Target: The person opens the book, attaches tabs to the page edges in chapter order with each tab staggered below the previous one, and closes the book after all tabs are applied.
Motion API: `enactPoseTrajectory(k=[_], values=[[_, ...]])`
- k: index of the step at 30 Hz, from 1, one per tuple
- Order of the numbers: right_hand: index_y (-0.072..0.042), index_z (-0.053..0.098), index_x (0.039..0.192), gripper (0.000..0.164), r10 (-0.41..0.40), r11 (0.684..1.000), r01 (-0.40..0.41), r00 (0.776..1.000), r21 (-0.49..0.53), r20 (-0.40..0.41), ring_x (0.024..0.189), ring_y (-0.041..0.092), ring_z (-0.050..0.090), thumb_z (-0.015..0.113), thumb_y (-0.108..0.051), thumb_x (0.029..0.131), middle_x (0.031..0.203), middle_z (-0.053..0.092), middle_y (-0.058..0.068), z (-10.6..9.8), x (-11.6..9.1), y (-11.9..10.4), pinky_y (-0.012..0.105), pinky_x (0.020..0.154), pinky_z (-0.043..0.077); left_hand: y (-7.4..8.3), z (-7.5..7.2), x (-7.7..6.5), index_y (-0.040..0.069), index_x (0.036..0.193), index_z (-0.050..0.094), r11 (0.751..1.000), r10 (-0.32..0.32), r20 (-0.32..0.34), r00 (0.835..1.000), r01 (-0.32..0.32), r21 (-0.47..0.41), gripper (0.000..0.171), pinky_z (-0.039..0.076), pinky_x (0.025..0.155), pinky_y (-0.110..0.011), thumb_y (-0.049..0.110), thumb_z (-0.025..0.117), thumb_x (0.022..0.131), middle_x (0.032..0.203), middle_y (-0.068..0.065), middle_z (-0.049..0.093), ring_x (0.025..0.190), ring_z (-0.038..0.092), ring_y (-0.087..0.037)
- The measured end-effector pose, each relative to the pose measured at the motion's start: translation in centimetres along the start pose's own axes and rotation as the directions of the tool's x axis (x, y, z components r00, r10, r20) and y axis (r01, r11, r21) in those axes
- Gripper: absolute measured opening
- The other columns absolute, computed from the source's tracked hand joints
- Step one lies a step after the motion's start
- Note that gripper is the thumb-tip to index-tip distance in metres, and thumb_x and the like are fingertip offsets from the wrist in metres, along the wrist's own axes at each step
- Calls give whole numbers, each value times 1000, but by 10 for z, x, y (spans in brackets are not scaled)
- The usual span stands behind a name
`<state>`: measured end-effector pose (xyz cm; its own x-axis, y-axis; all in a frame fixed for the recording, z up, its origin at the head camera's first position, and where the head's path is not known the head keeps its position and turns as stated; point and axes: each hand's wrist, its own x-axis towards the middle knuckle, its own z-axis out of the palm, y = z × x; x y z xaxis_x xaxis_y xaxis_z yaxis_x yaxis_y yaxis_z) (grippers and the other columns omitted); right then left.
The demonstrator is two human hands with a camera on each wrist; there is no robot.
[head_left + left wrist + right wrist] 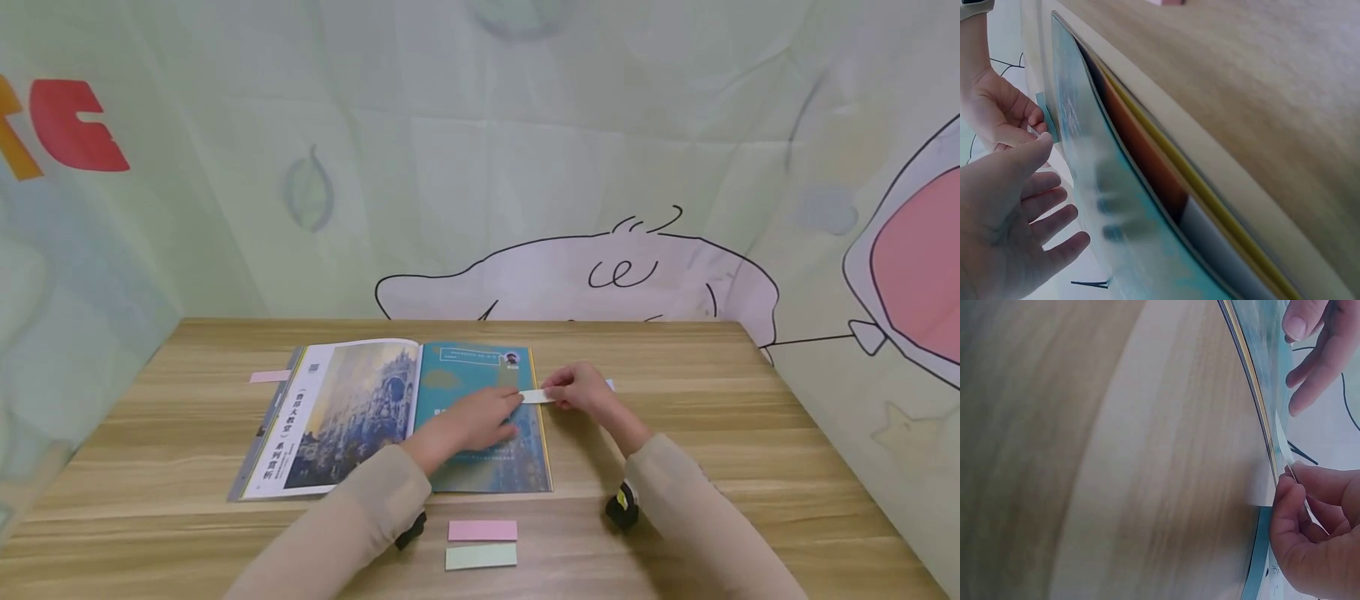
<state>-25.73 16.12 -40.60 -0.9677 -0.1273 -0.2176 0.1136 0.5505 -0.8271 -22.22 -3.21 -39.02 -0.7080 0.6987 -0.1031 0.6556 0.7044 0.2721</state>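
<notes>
An open magazine (442, 475) lies on the table, with a painting on its left page and a blue-green right page. My right hand (583, 389) pinches a pale sticky strip (536, 397) that lies across the right page's outer edge. Over that page is my left hand (483, 419), fingers loosely extended, its fingertips beside the strip's inner end. In the right wrist view, thumb and fingers (1297, 487) grip the strip's outer part. A blue sticky-note pad (1259, 550) is partly hidden below the right hand.
A pink strip (268, 377) sticks out from the magazine's left edge. Nearer the front of the wooden table (750, 400) lie a pink sticky-note pad (483, 530) and a pale green one (481, 557). A printed cloth backdrop (450, 183) stands behind the table.
</notes>
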Motion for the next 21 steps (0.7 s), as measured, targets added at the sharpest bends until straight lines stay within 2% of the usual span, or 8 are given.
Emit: enactPoseTrajectory(k=[5,11,17,21], values=[[10,68,92,12,-10,1000,10,1000,-21,5,56,8,51,65,1,84,70,61,3,0,1,0,19,52,45,1,3,4,0,133,47,998,19,8,1000,-19,65,50,35,104,-36,27,57,93,139,-14,45,126,44,-27],[8,69,88,9,-62,994,59,998,-90,-22,54,10,50,66,1,83,66,61,4,1,0,-2,21,50,43,2,6,7,3,130,52,996,-10,14,1000,9,85,44,38,102,-37,28,54,95,137,-11,48,122,47,-28],[2,71,80,4,-139,963,117,987,-242,-75,55,10,52,70,-1,79,67,64,4,4,-1,-2,21,51,42,3,6,9,3,131,51,997,-28,20,999,26,73,45,37,103,-37,30,52,96,136,-11,49,123,46,-27],[1,71,77,4,-194,940,159,977,-303,-90,57,10,52,71,-3,77,67,65,3,4,-3,-1,22,54,43,7,7,12,5,133,51,992,-49,17,999,47,114,48,39,101,-35,36,49,96,134,-9,48,121,46,-26]])
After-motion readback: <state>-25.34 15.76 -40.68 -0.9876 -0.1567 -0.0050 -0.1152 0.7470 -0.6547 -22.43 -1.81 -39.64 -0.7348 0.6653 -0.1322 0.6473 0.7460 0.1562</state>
